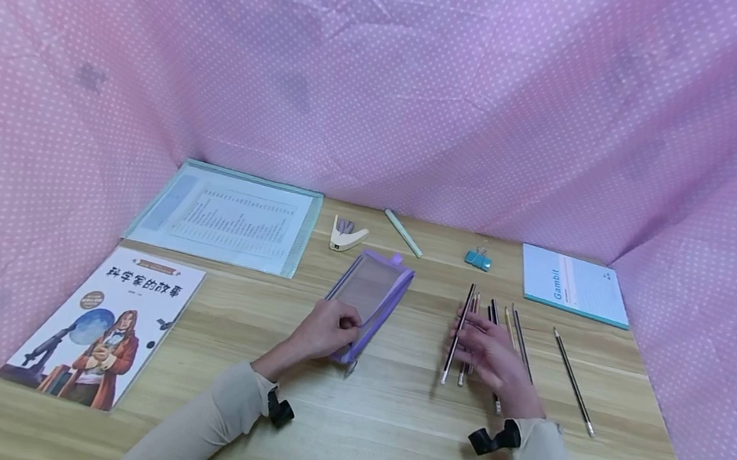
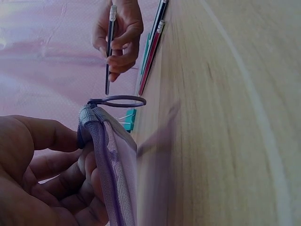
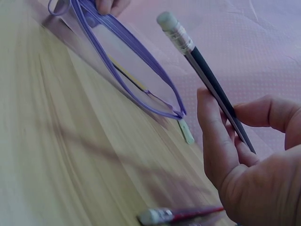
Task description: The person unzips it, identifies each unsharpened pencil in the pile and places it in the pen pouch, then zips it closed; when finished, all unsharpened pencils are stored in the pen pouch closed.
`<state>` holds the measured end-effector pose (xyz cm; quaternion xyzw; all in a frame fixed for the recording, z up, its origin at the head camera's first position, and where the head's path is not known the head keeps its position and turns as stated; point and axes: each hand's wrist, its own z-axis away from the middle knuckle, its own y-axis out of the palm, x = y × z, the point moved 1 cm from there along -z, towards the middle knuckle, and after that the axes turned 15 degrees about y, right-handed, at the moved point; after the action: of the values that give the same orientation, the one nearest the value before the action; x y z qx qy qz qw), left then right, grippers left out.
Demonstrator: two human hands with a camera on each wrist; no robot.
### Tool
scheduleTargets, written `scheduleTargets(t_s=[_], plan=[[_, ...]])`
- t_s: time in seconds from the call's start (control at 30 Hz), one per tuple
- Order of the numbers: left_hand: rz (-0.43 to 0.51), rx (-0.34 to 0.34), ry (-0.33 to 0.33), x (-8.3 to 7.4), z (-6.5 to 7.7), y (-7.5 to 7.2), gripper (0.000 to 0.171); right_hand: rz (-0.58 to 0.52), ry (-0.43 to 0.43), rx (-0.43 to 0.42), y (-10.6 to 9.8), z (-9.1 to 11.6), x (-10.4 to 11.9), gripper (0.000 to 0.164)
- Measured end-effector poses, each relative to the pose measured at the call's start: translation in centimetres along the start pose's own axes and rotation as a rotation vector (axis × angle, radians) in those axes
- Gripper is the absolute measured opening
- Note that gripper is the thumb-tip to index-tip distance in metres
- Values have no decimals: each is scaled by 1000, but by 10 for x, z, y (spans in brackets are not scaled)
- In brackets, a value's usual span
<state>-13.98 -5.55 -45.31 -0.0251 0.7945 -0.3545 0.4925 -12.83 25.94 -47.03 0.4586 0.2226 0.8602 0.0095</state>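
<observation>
The fingers of the right hand [image 1: 491, 356] were closed to a pencil's width on a slim dark pencil with a white eraser [image 3: 211, 84], held above the pale wooden table [image 1: 371, 430]; those of the left hand [image 1: 327, 328] pinched the edge of an open purple mesh pouch [image 1: 368, 291] beside its dark ring pull [image 2: 120, 98]. The pencil might have slipped or snagged at the mouth — the hold looked light, the opening soft and narrow. A yellow-and-dark strip [image 3: 127, 74] showed there, whether inside I couldn't tell; a clear green-edged plastic folder [image 1: 308, 236] held a printed sheet [image 1: 242, 218] — loose pencils [image 1: 572, 382] lay near the right hand
</observation>
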Motion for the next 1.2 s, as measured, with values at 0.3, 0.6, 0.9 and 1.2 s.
scheduleTargets(t_s=[0.3,0.6,0.9,1.2], plan=[[-12,-2,2,-1,-1,0,13,24,-18,27,13,-14,-7,49],[4,-4,-2,-1,-1,0,12,-39,54,-53,37,-24,-8,44],[1,-7,11,0,-1,1,13,-48,83,-52,60,-37,-13,59],[2,-10,8,0,0,0,13,-74,79,-66,75,-48,-20,52]])
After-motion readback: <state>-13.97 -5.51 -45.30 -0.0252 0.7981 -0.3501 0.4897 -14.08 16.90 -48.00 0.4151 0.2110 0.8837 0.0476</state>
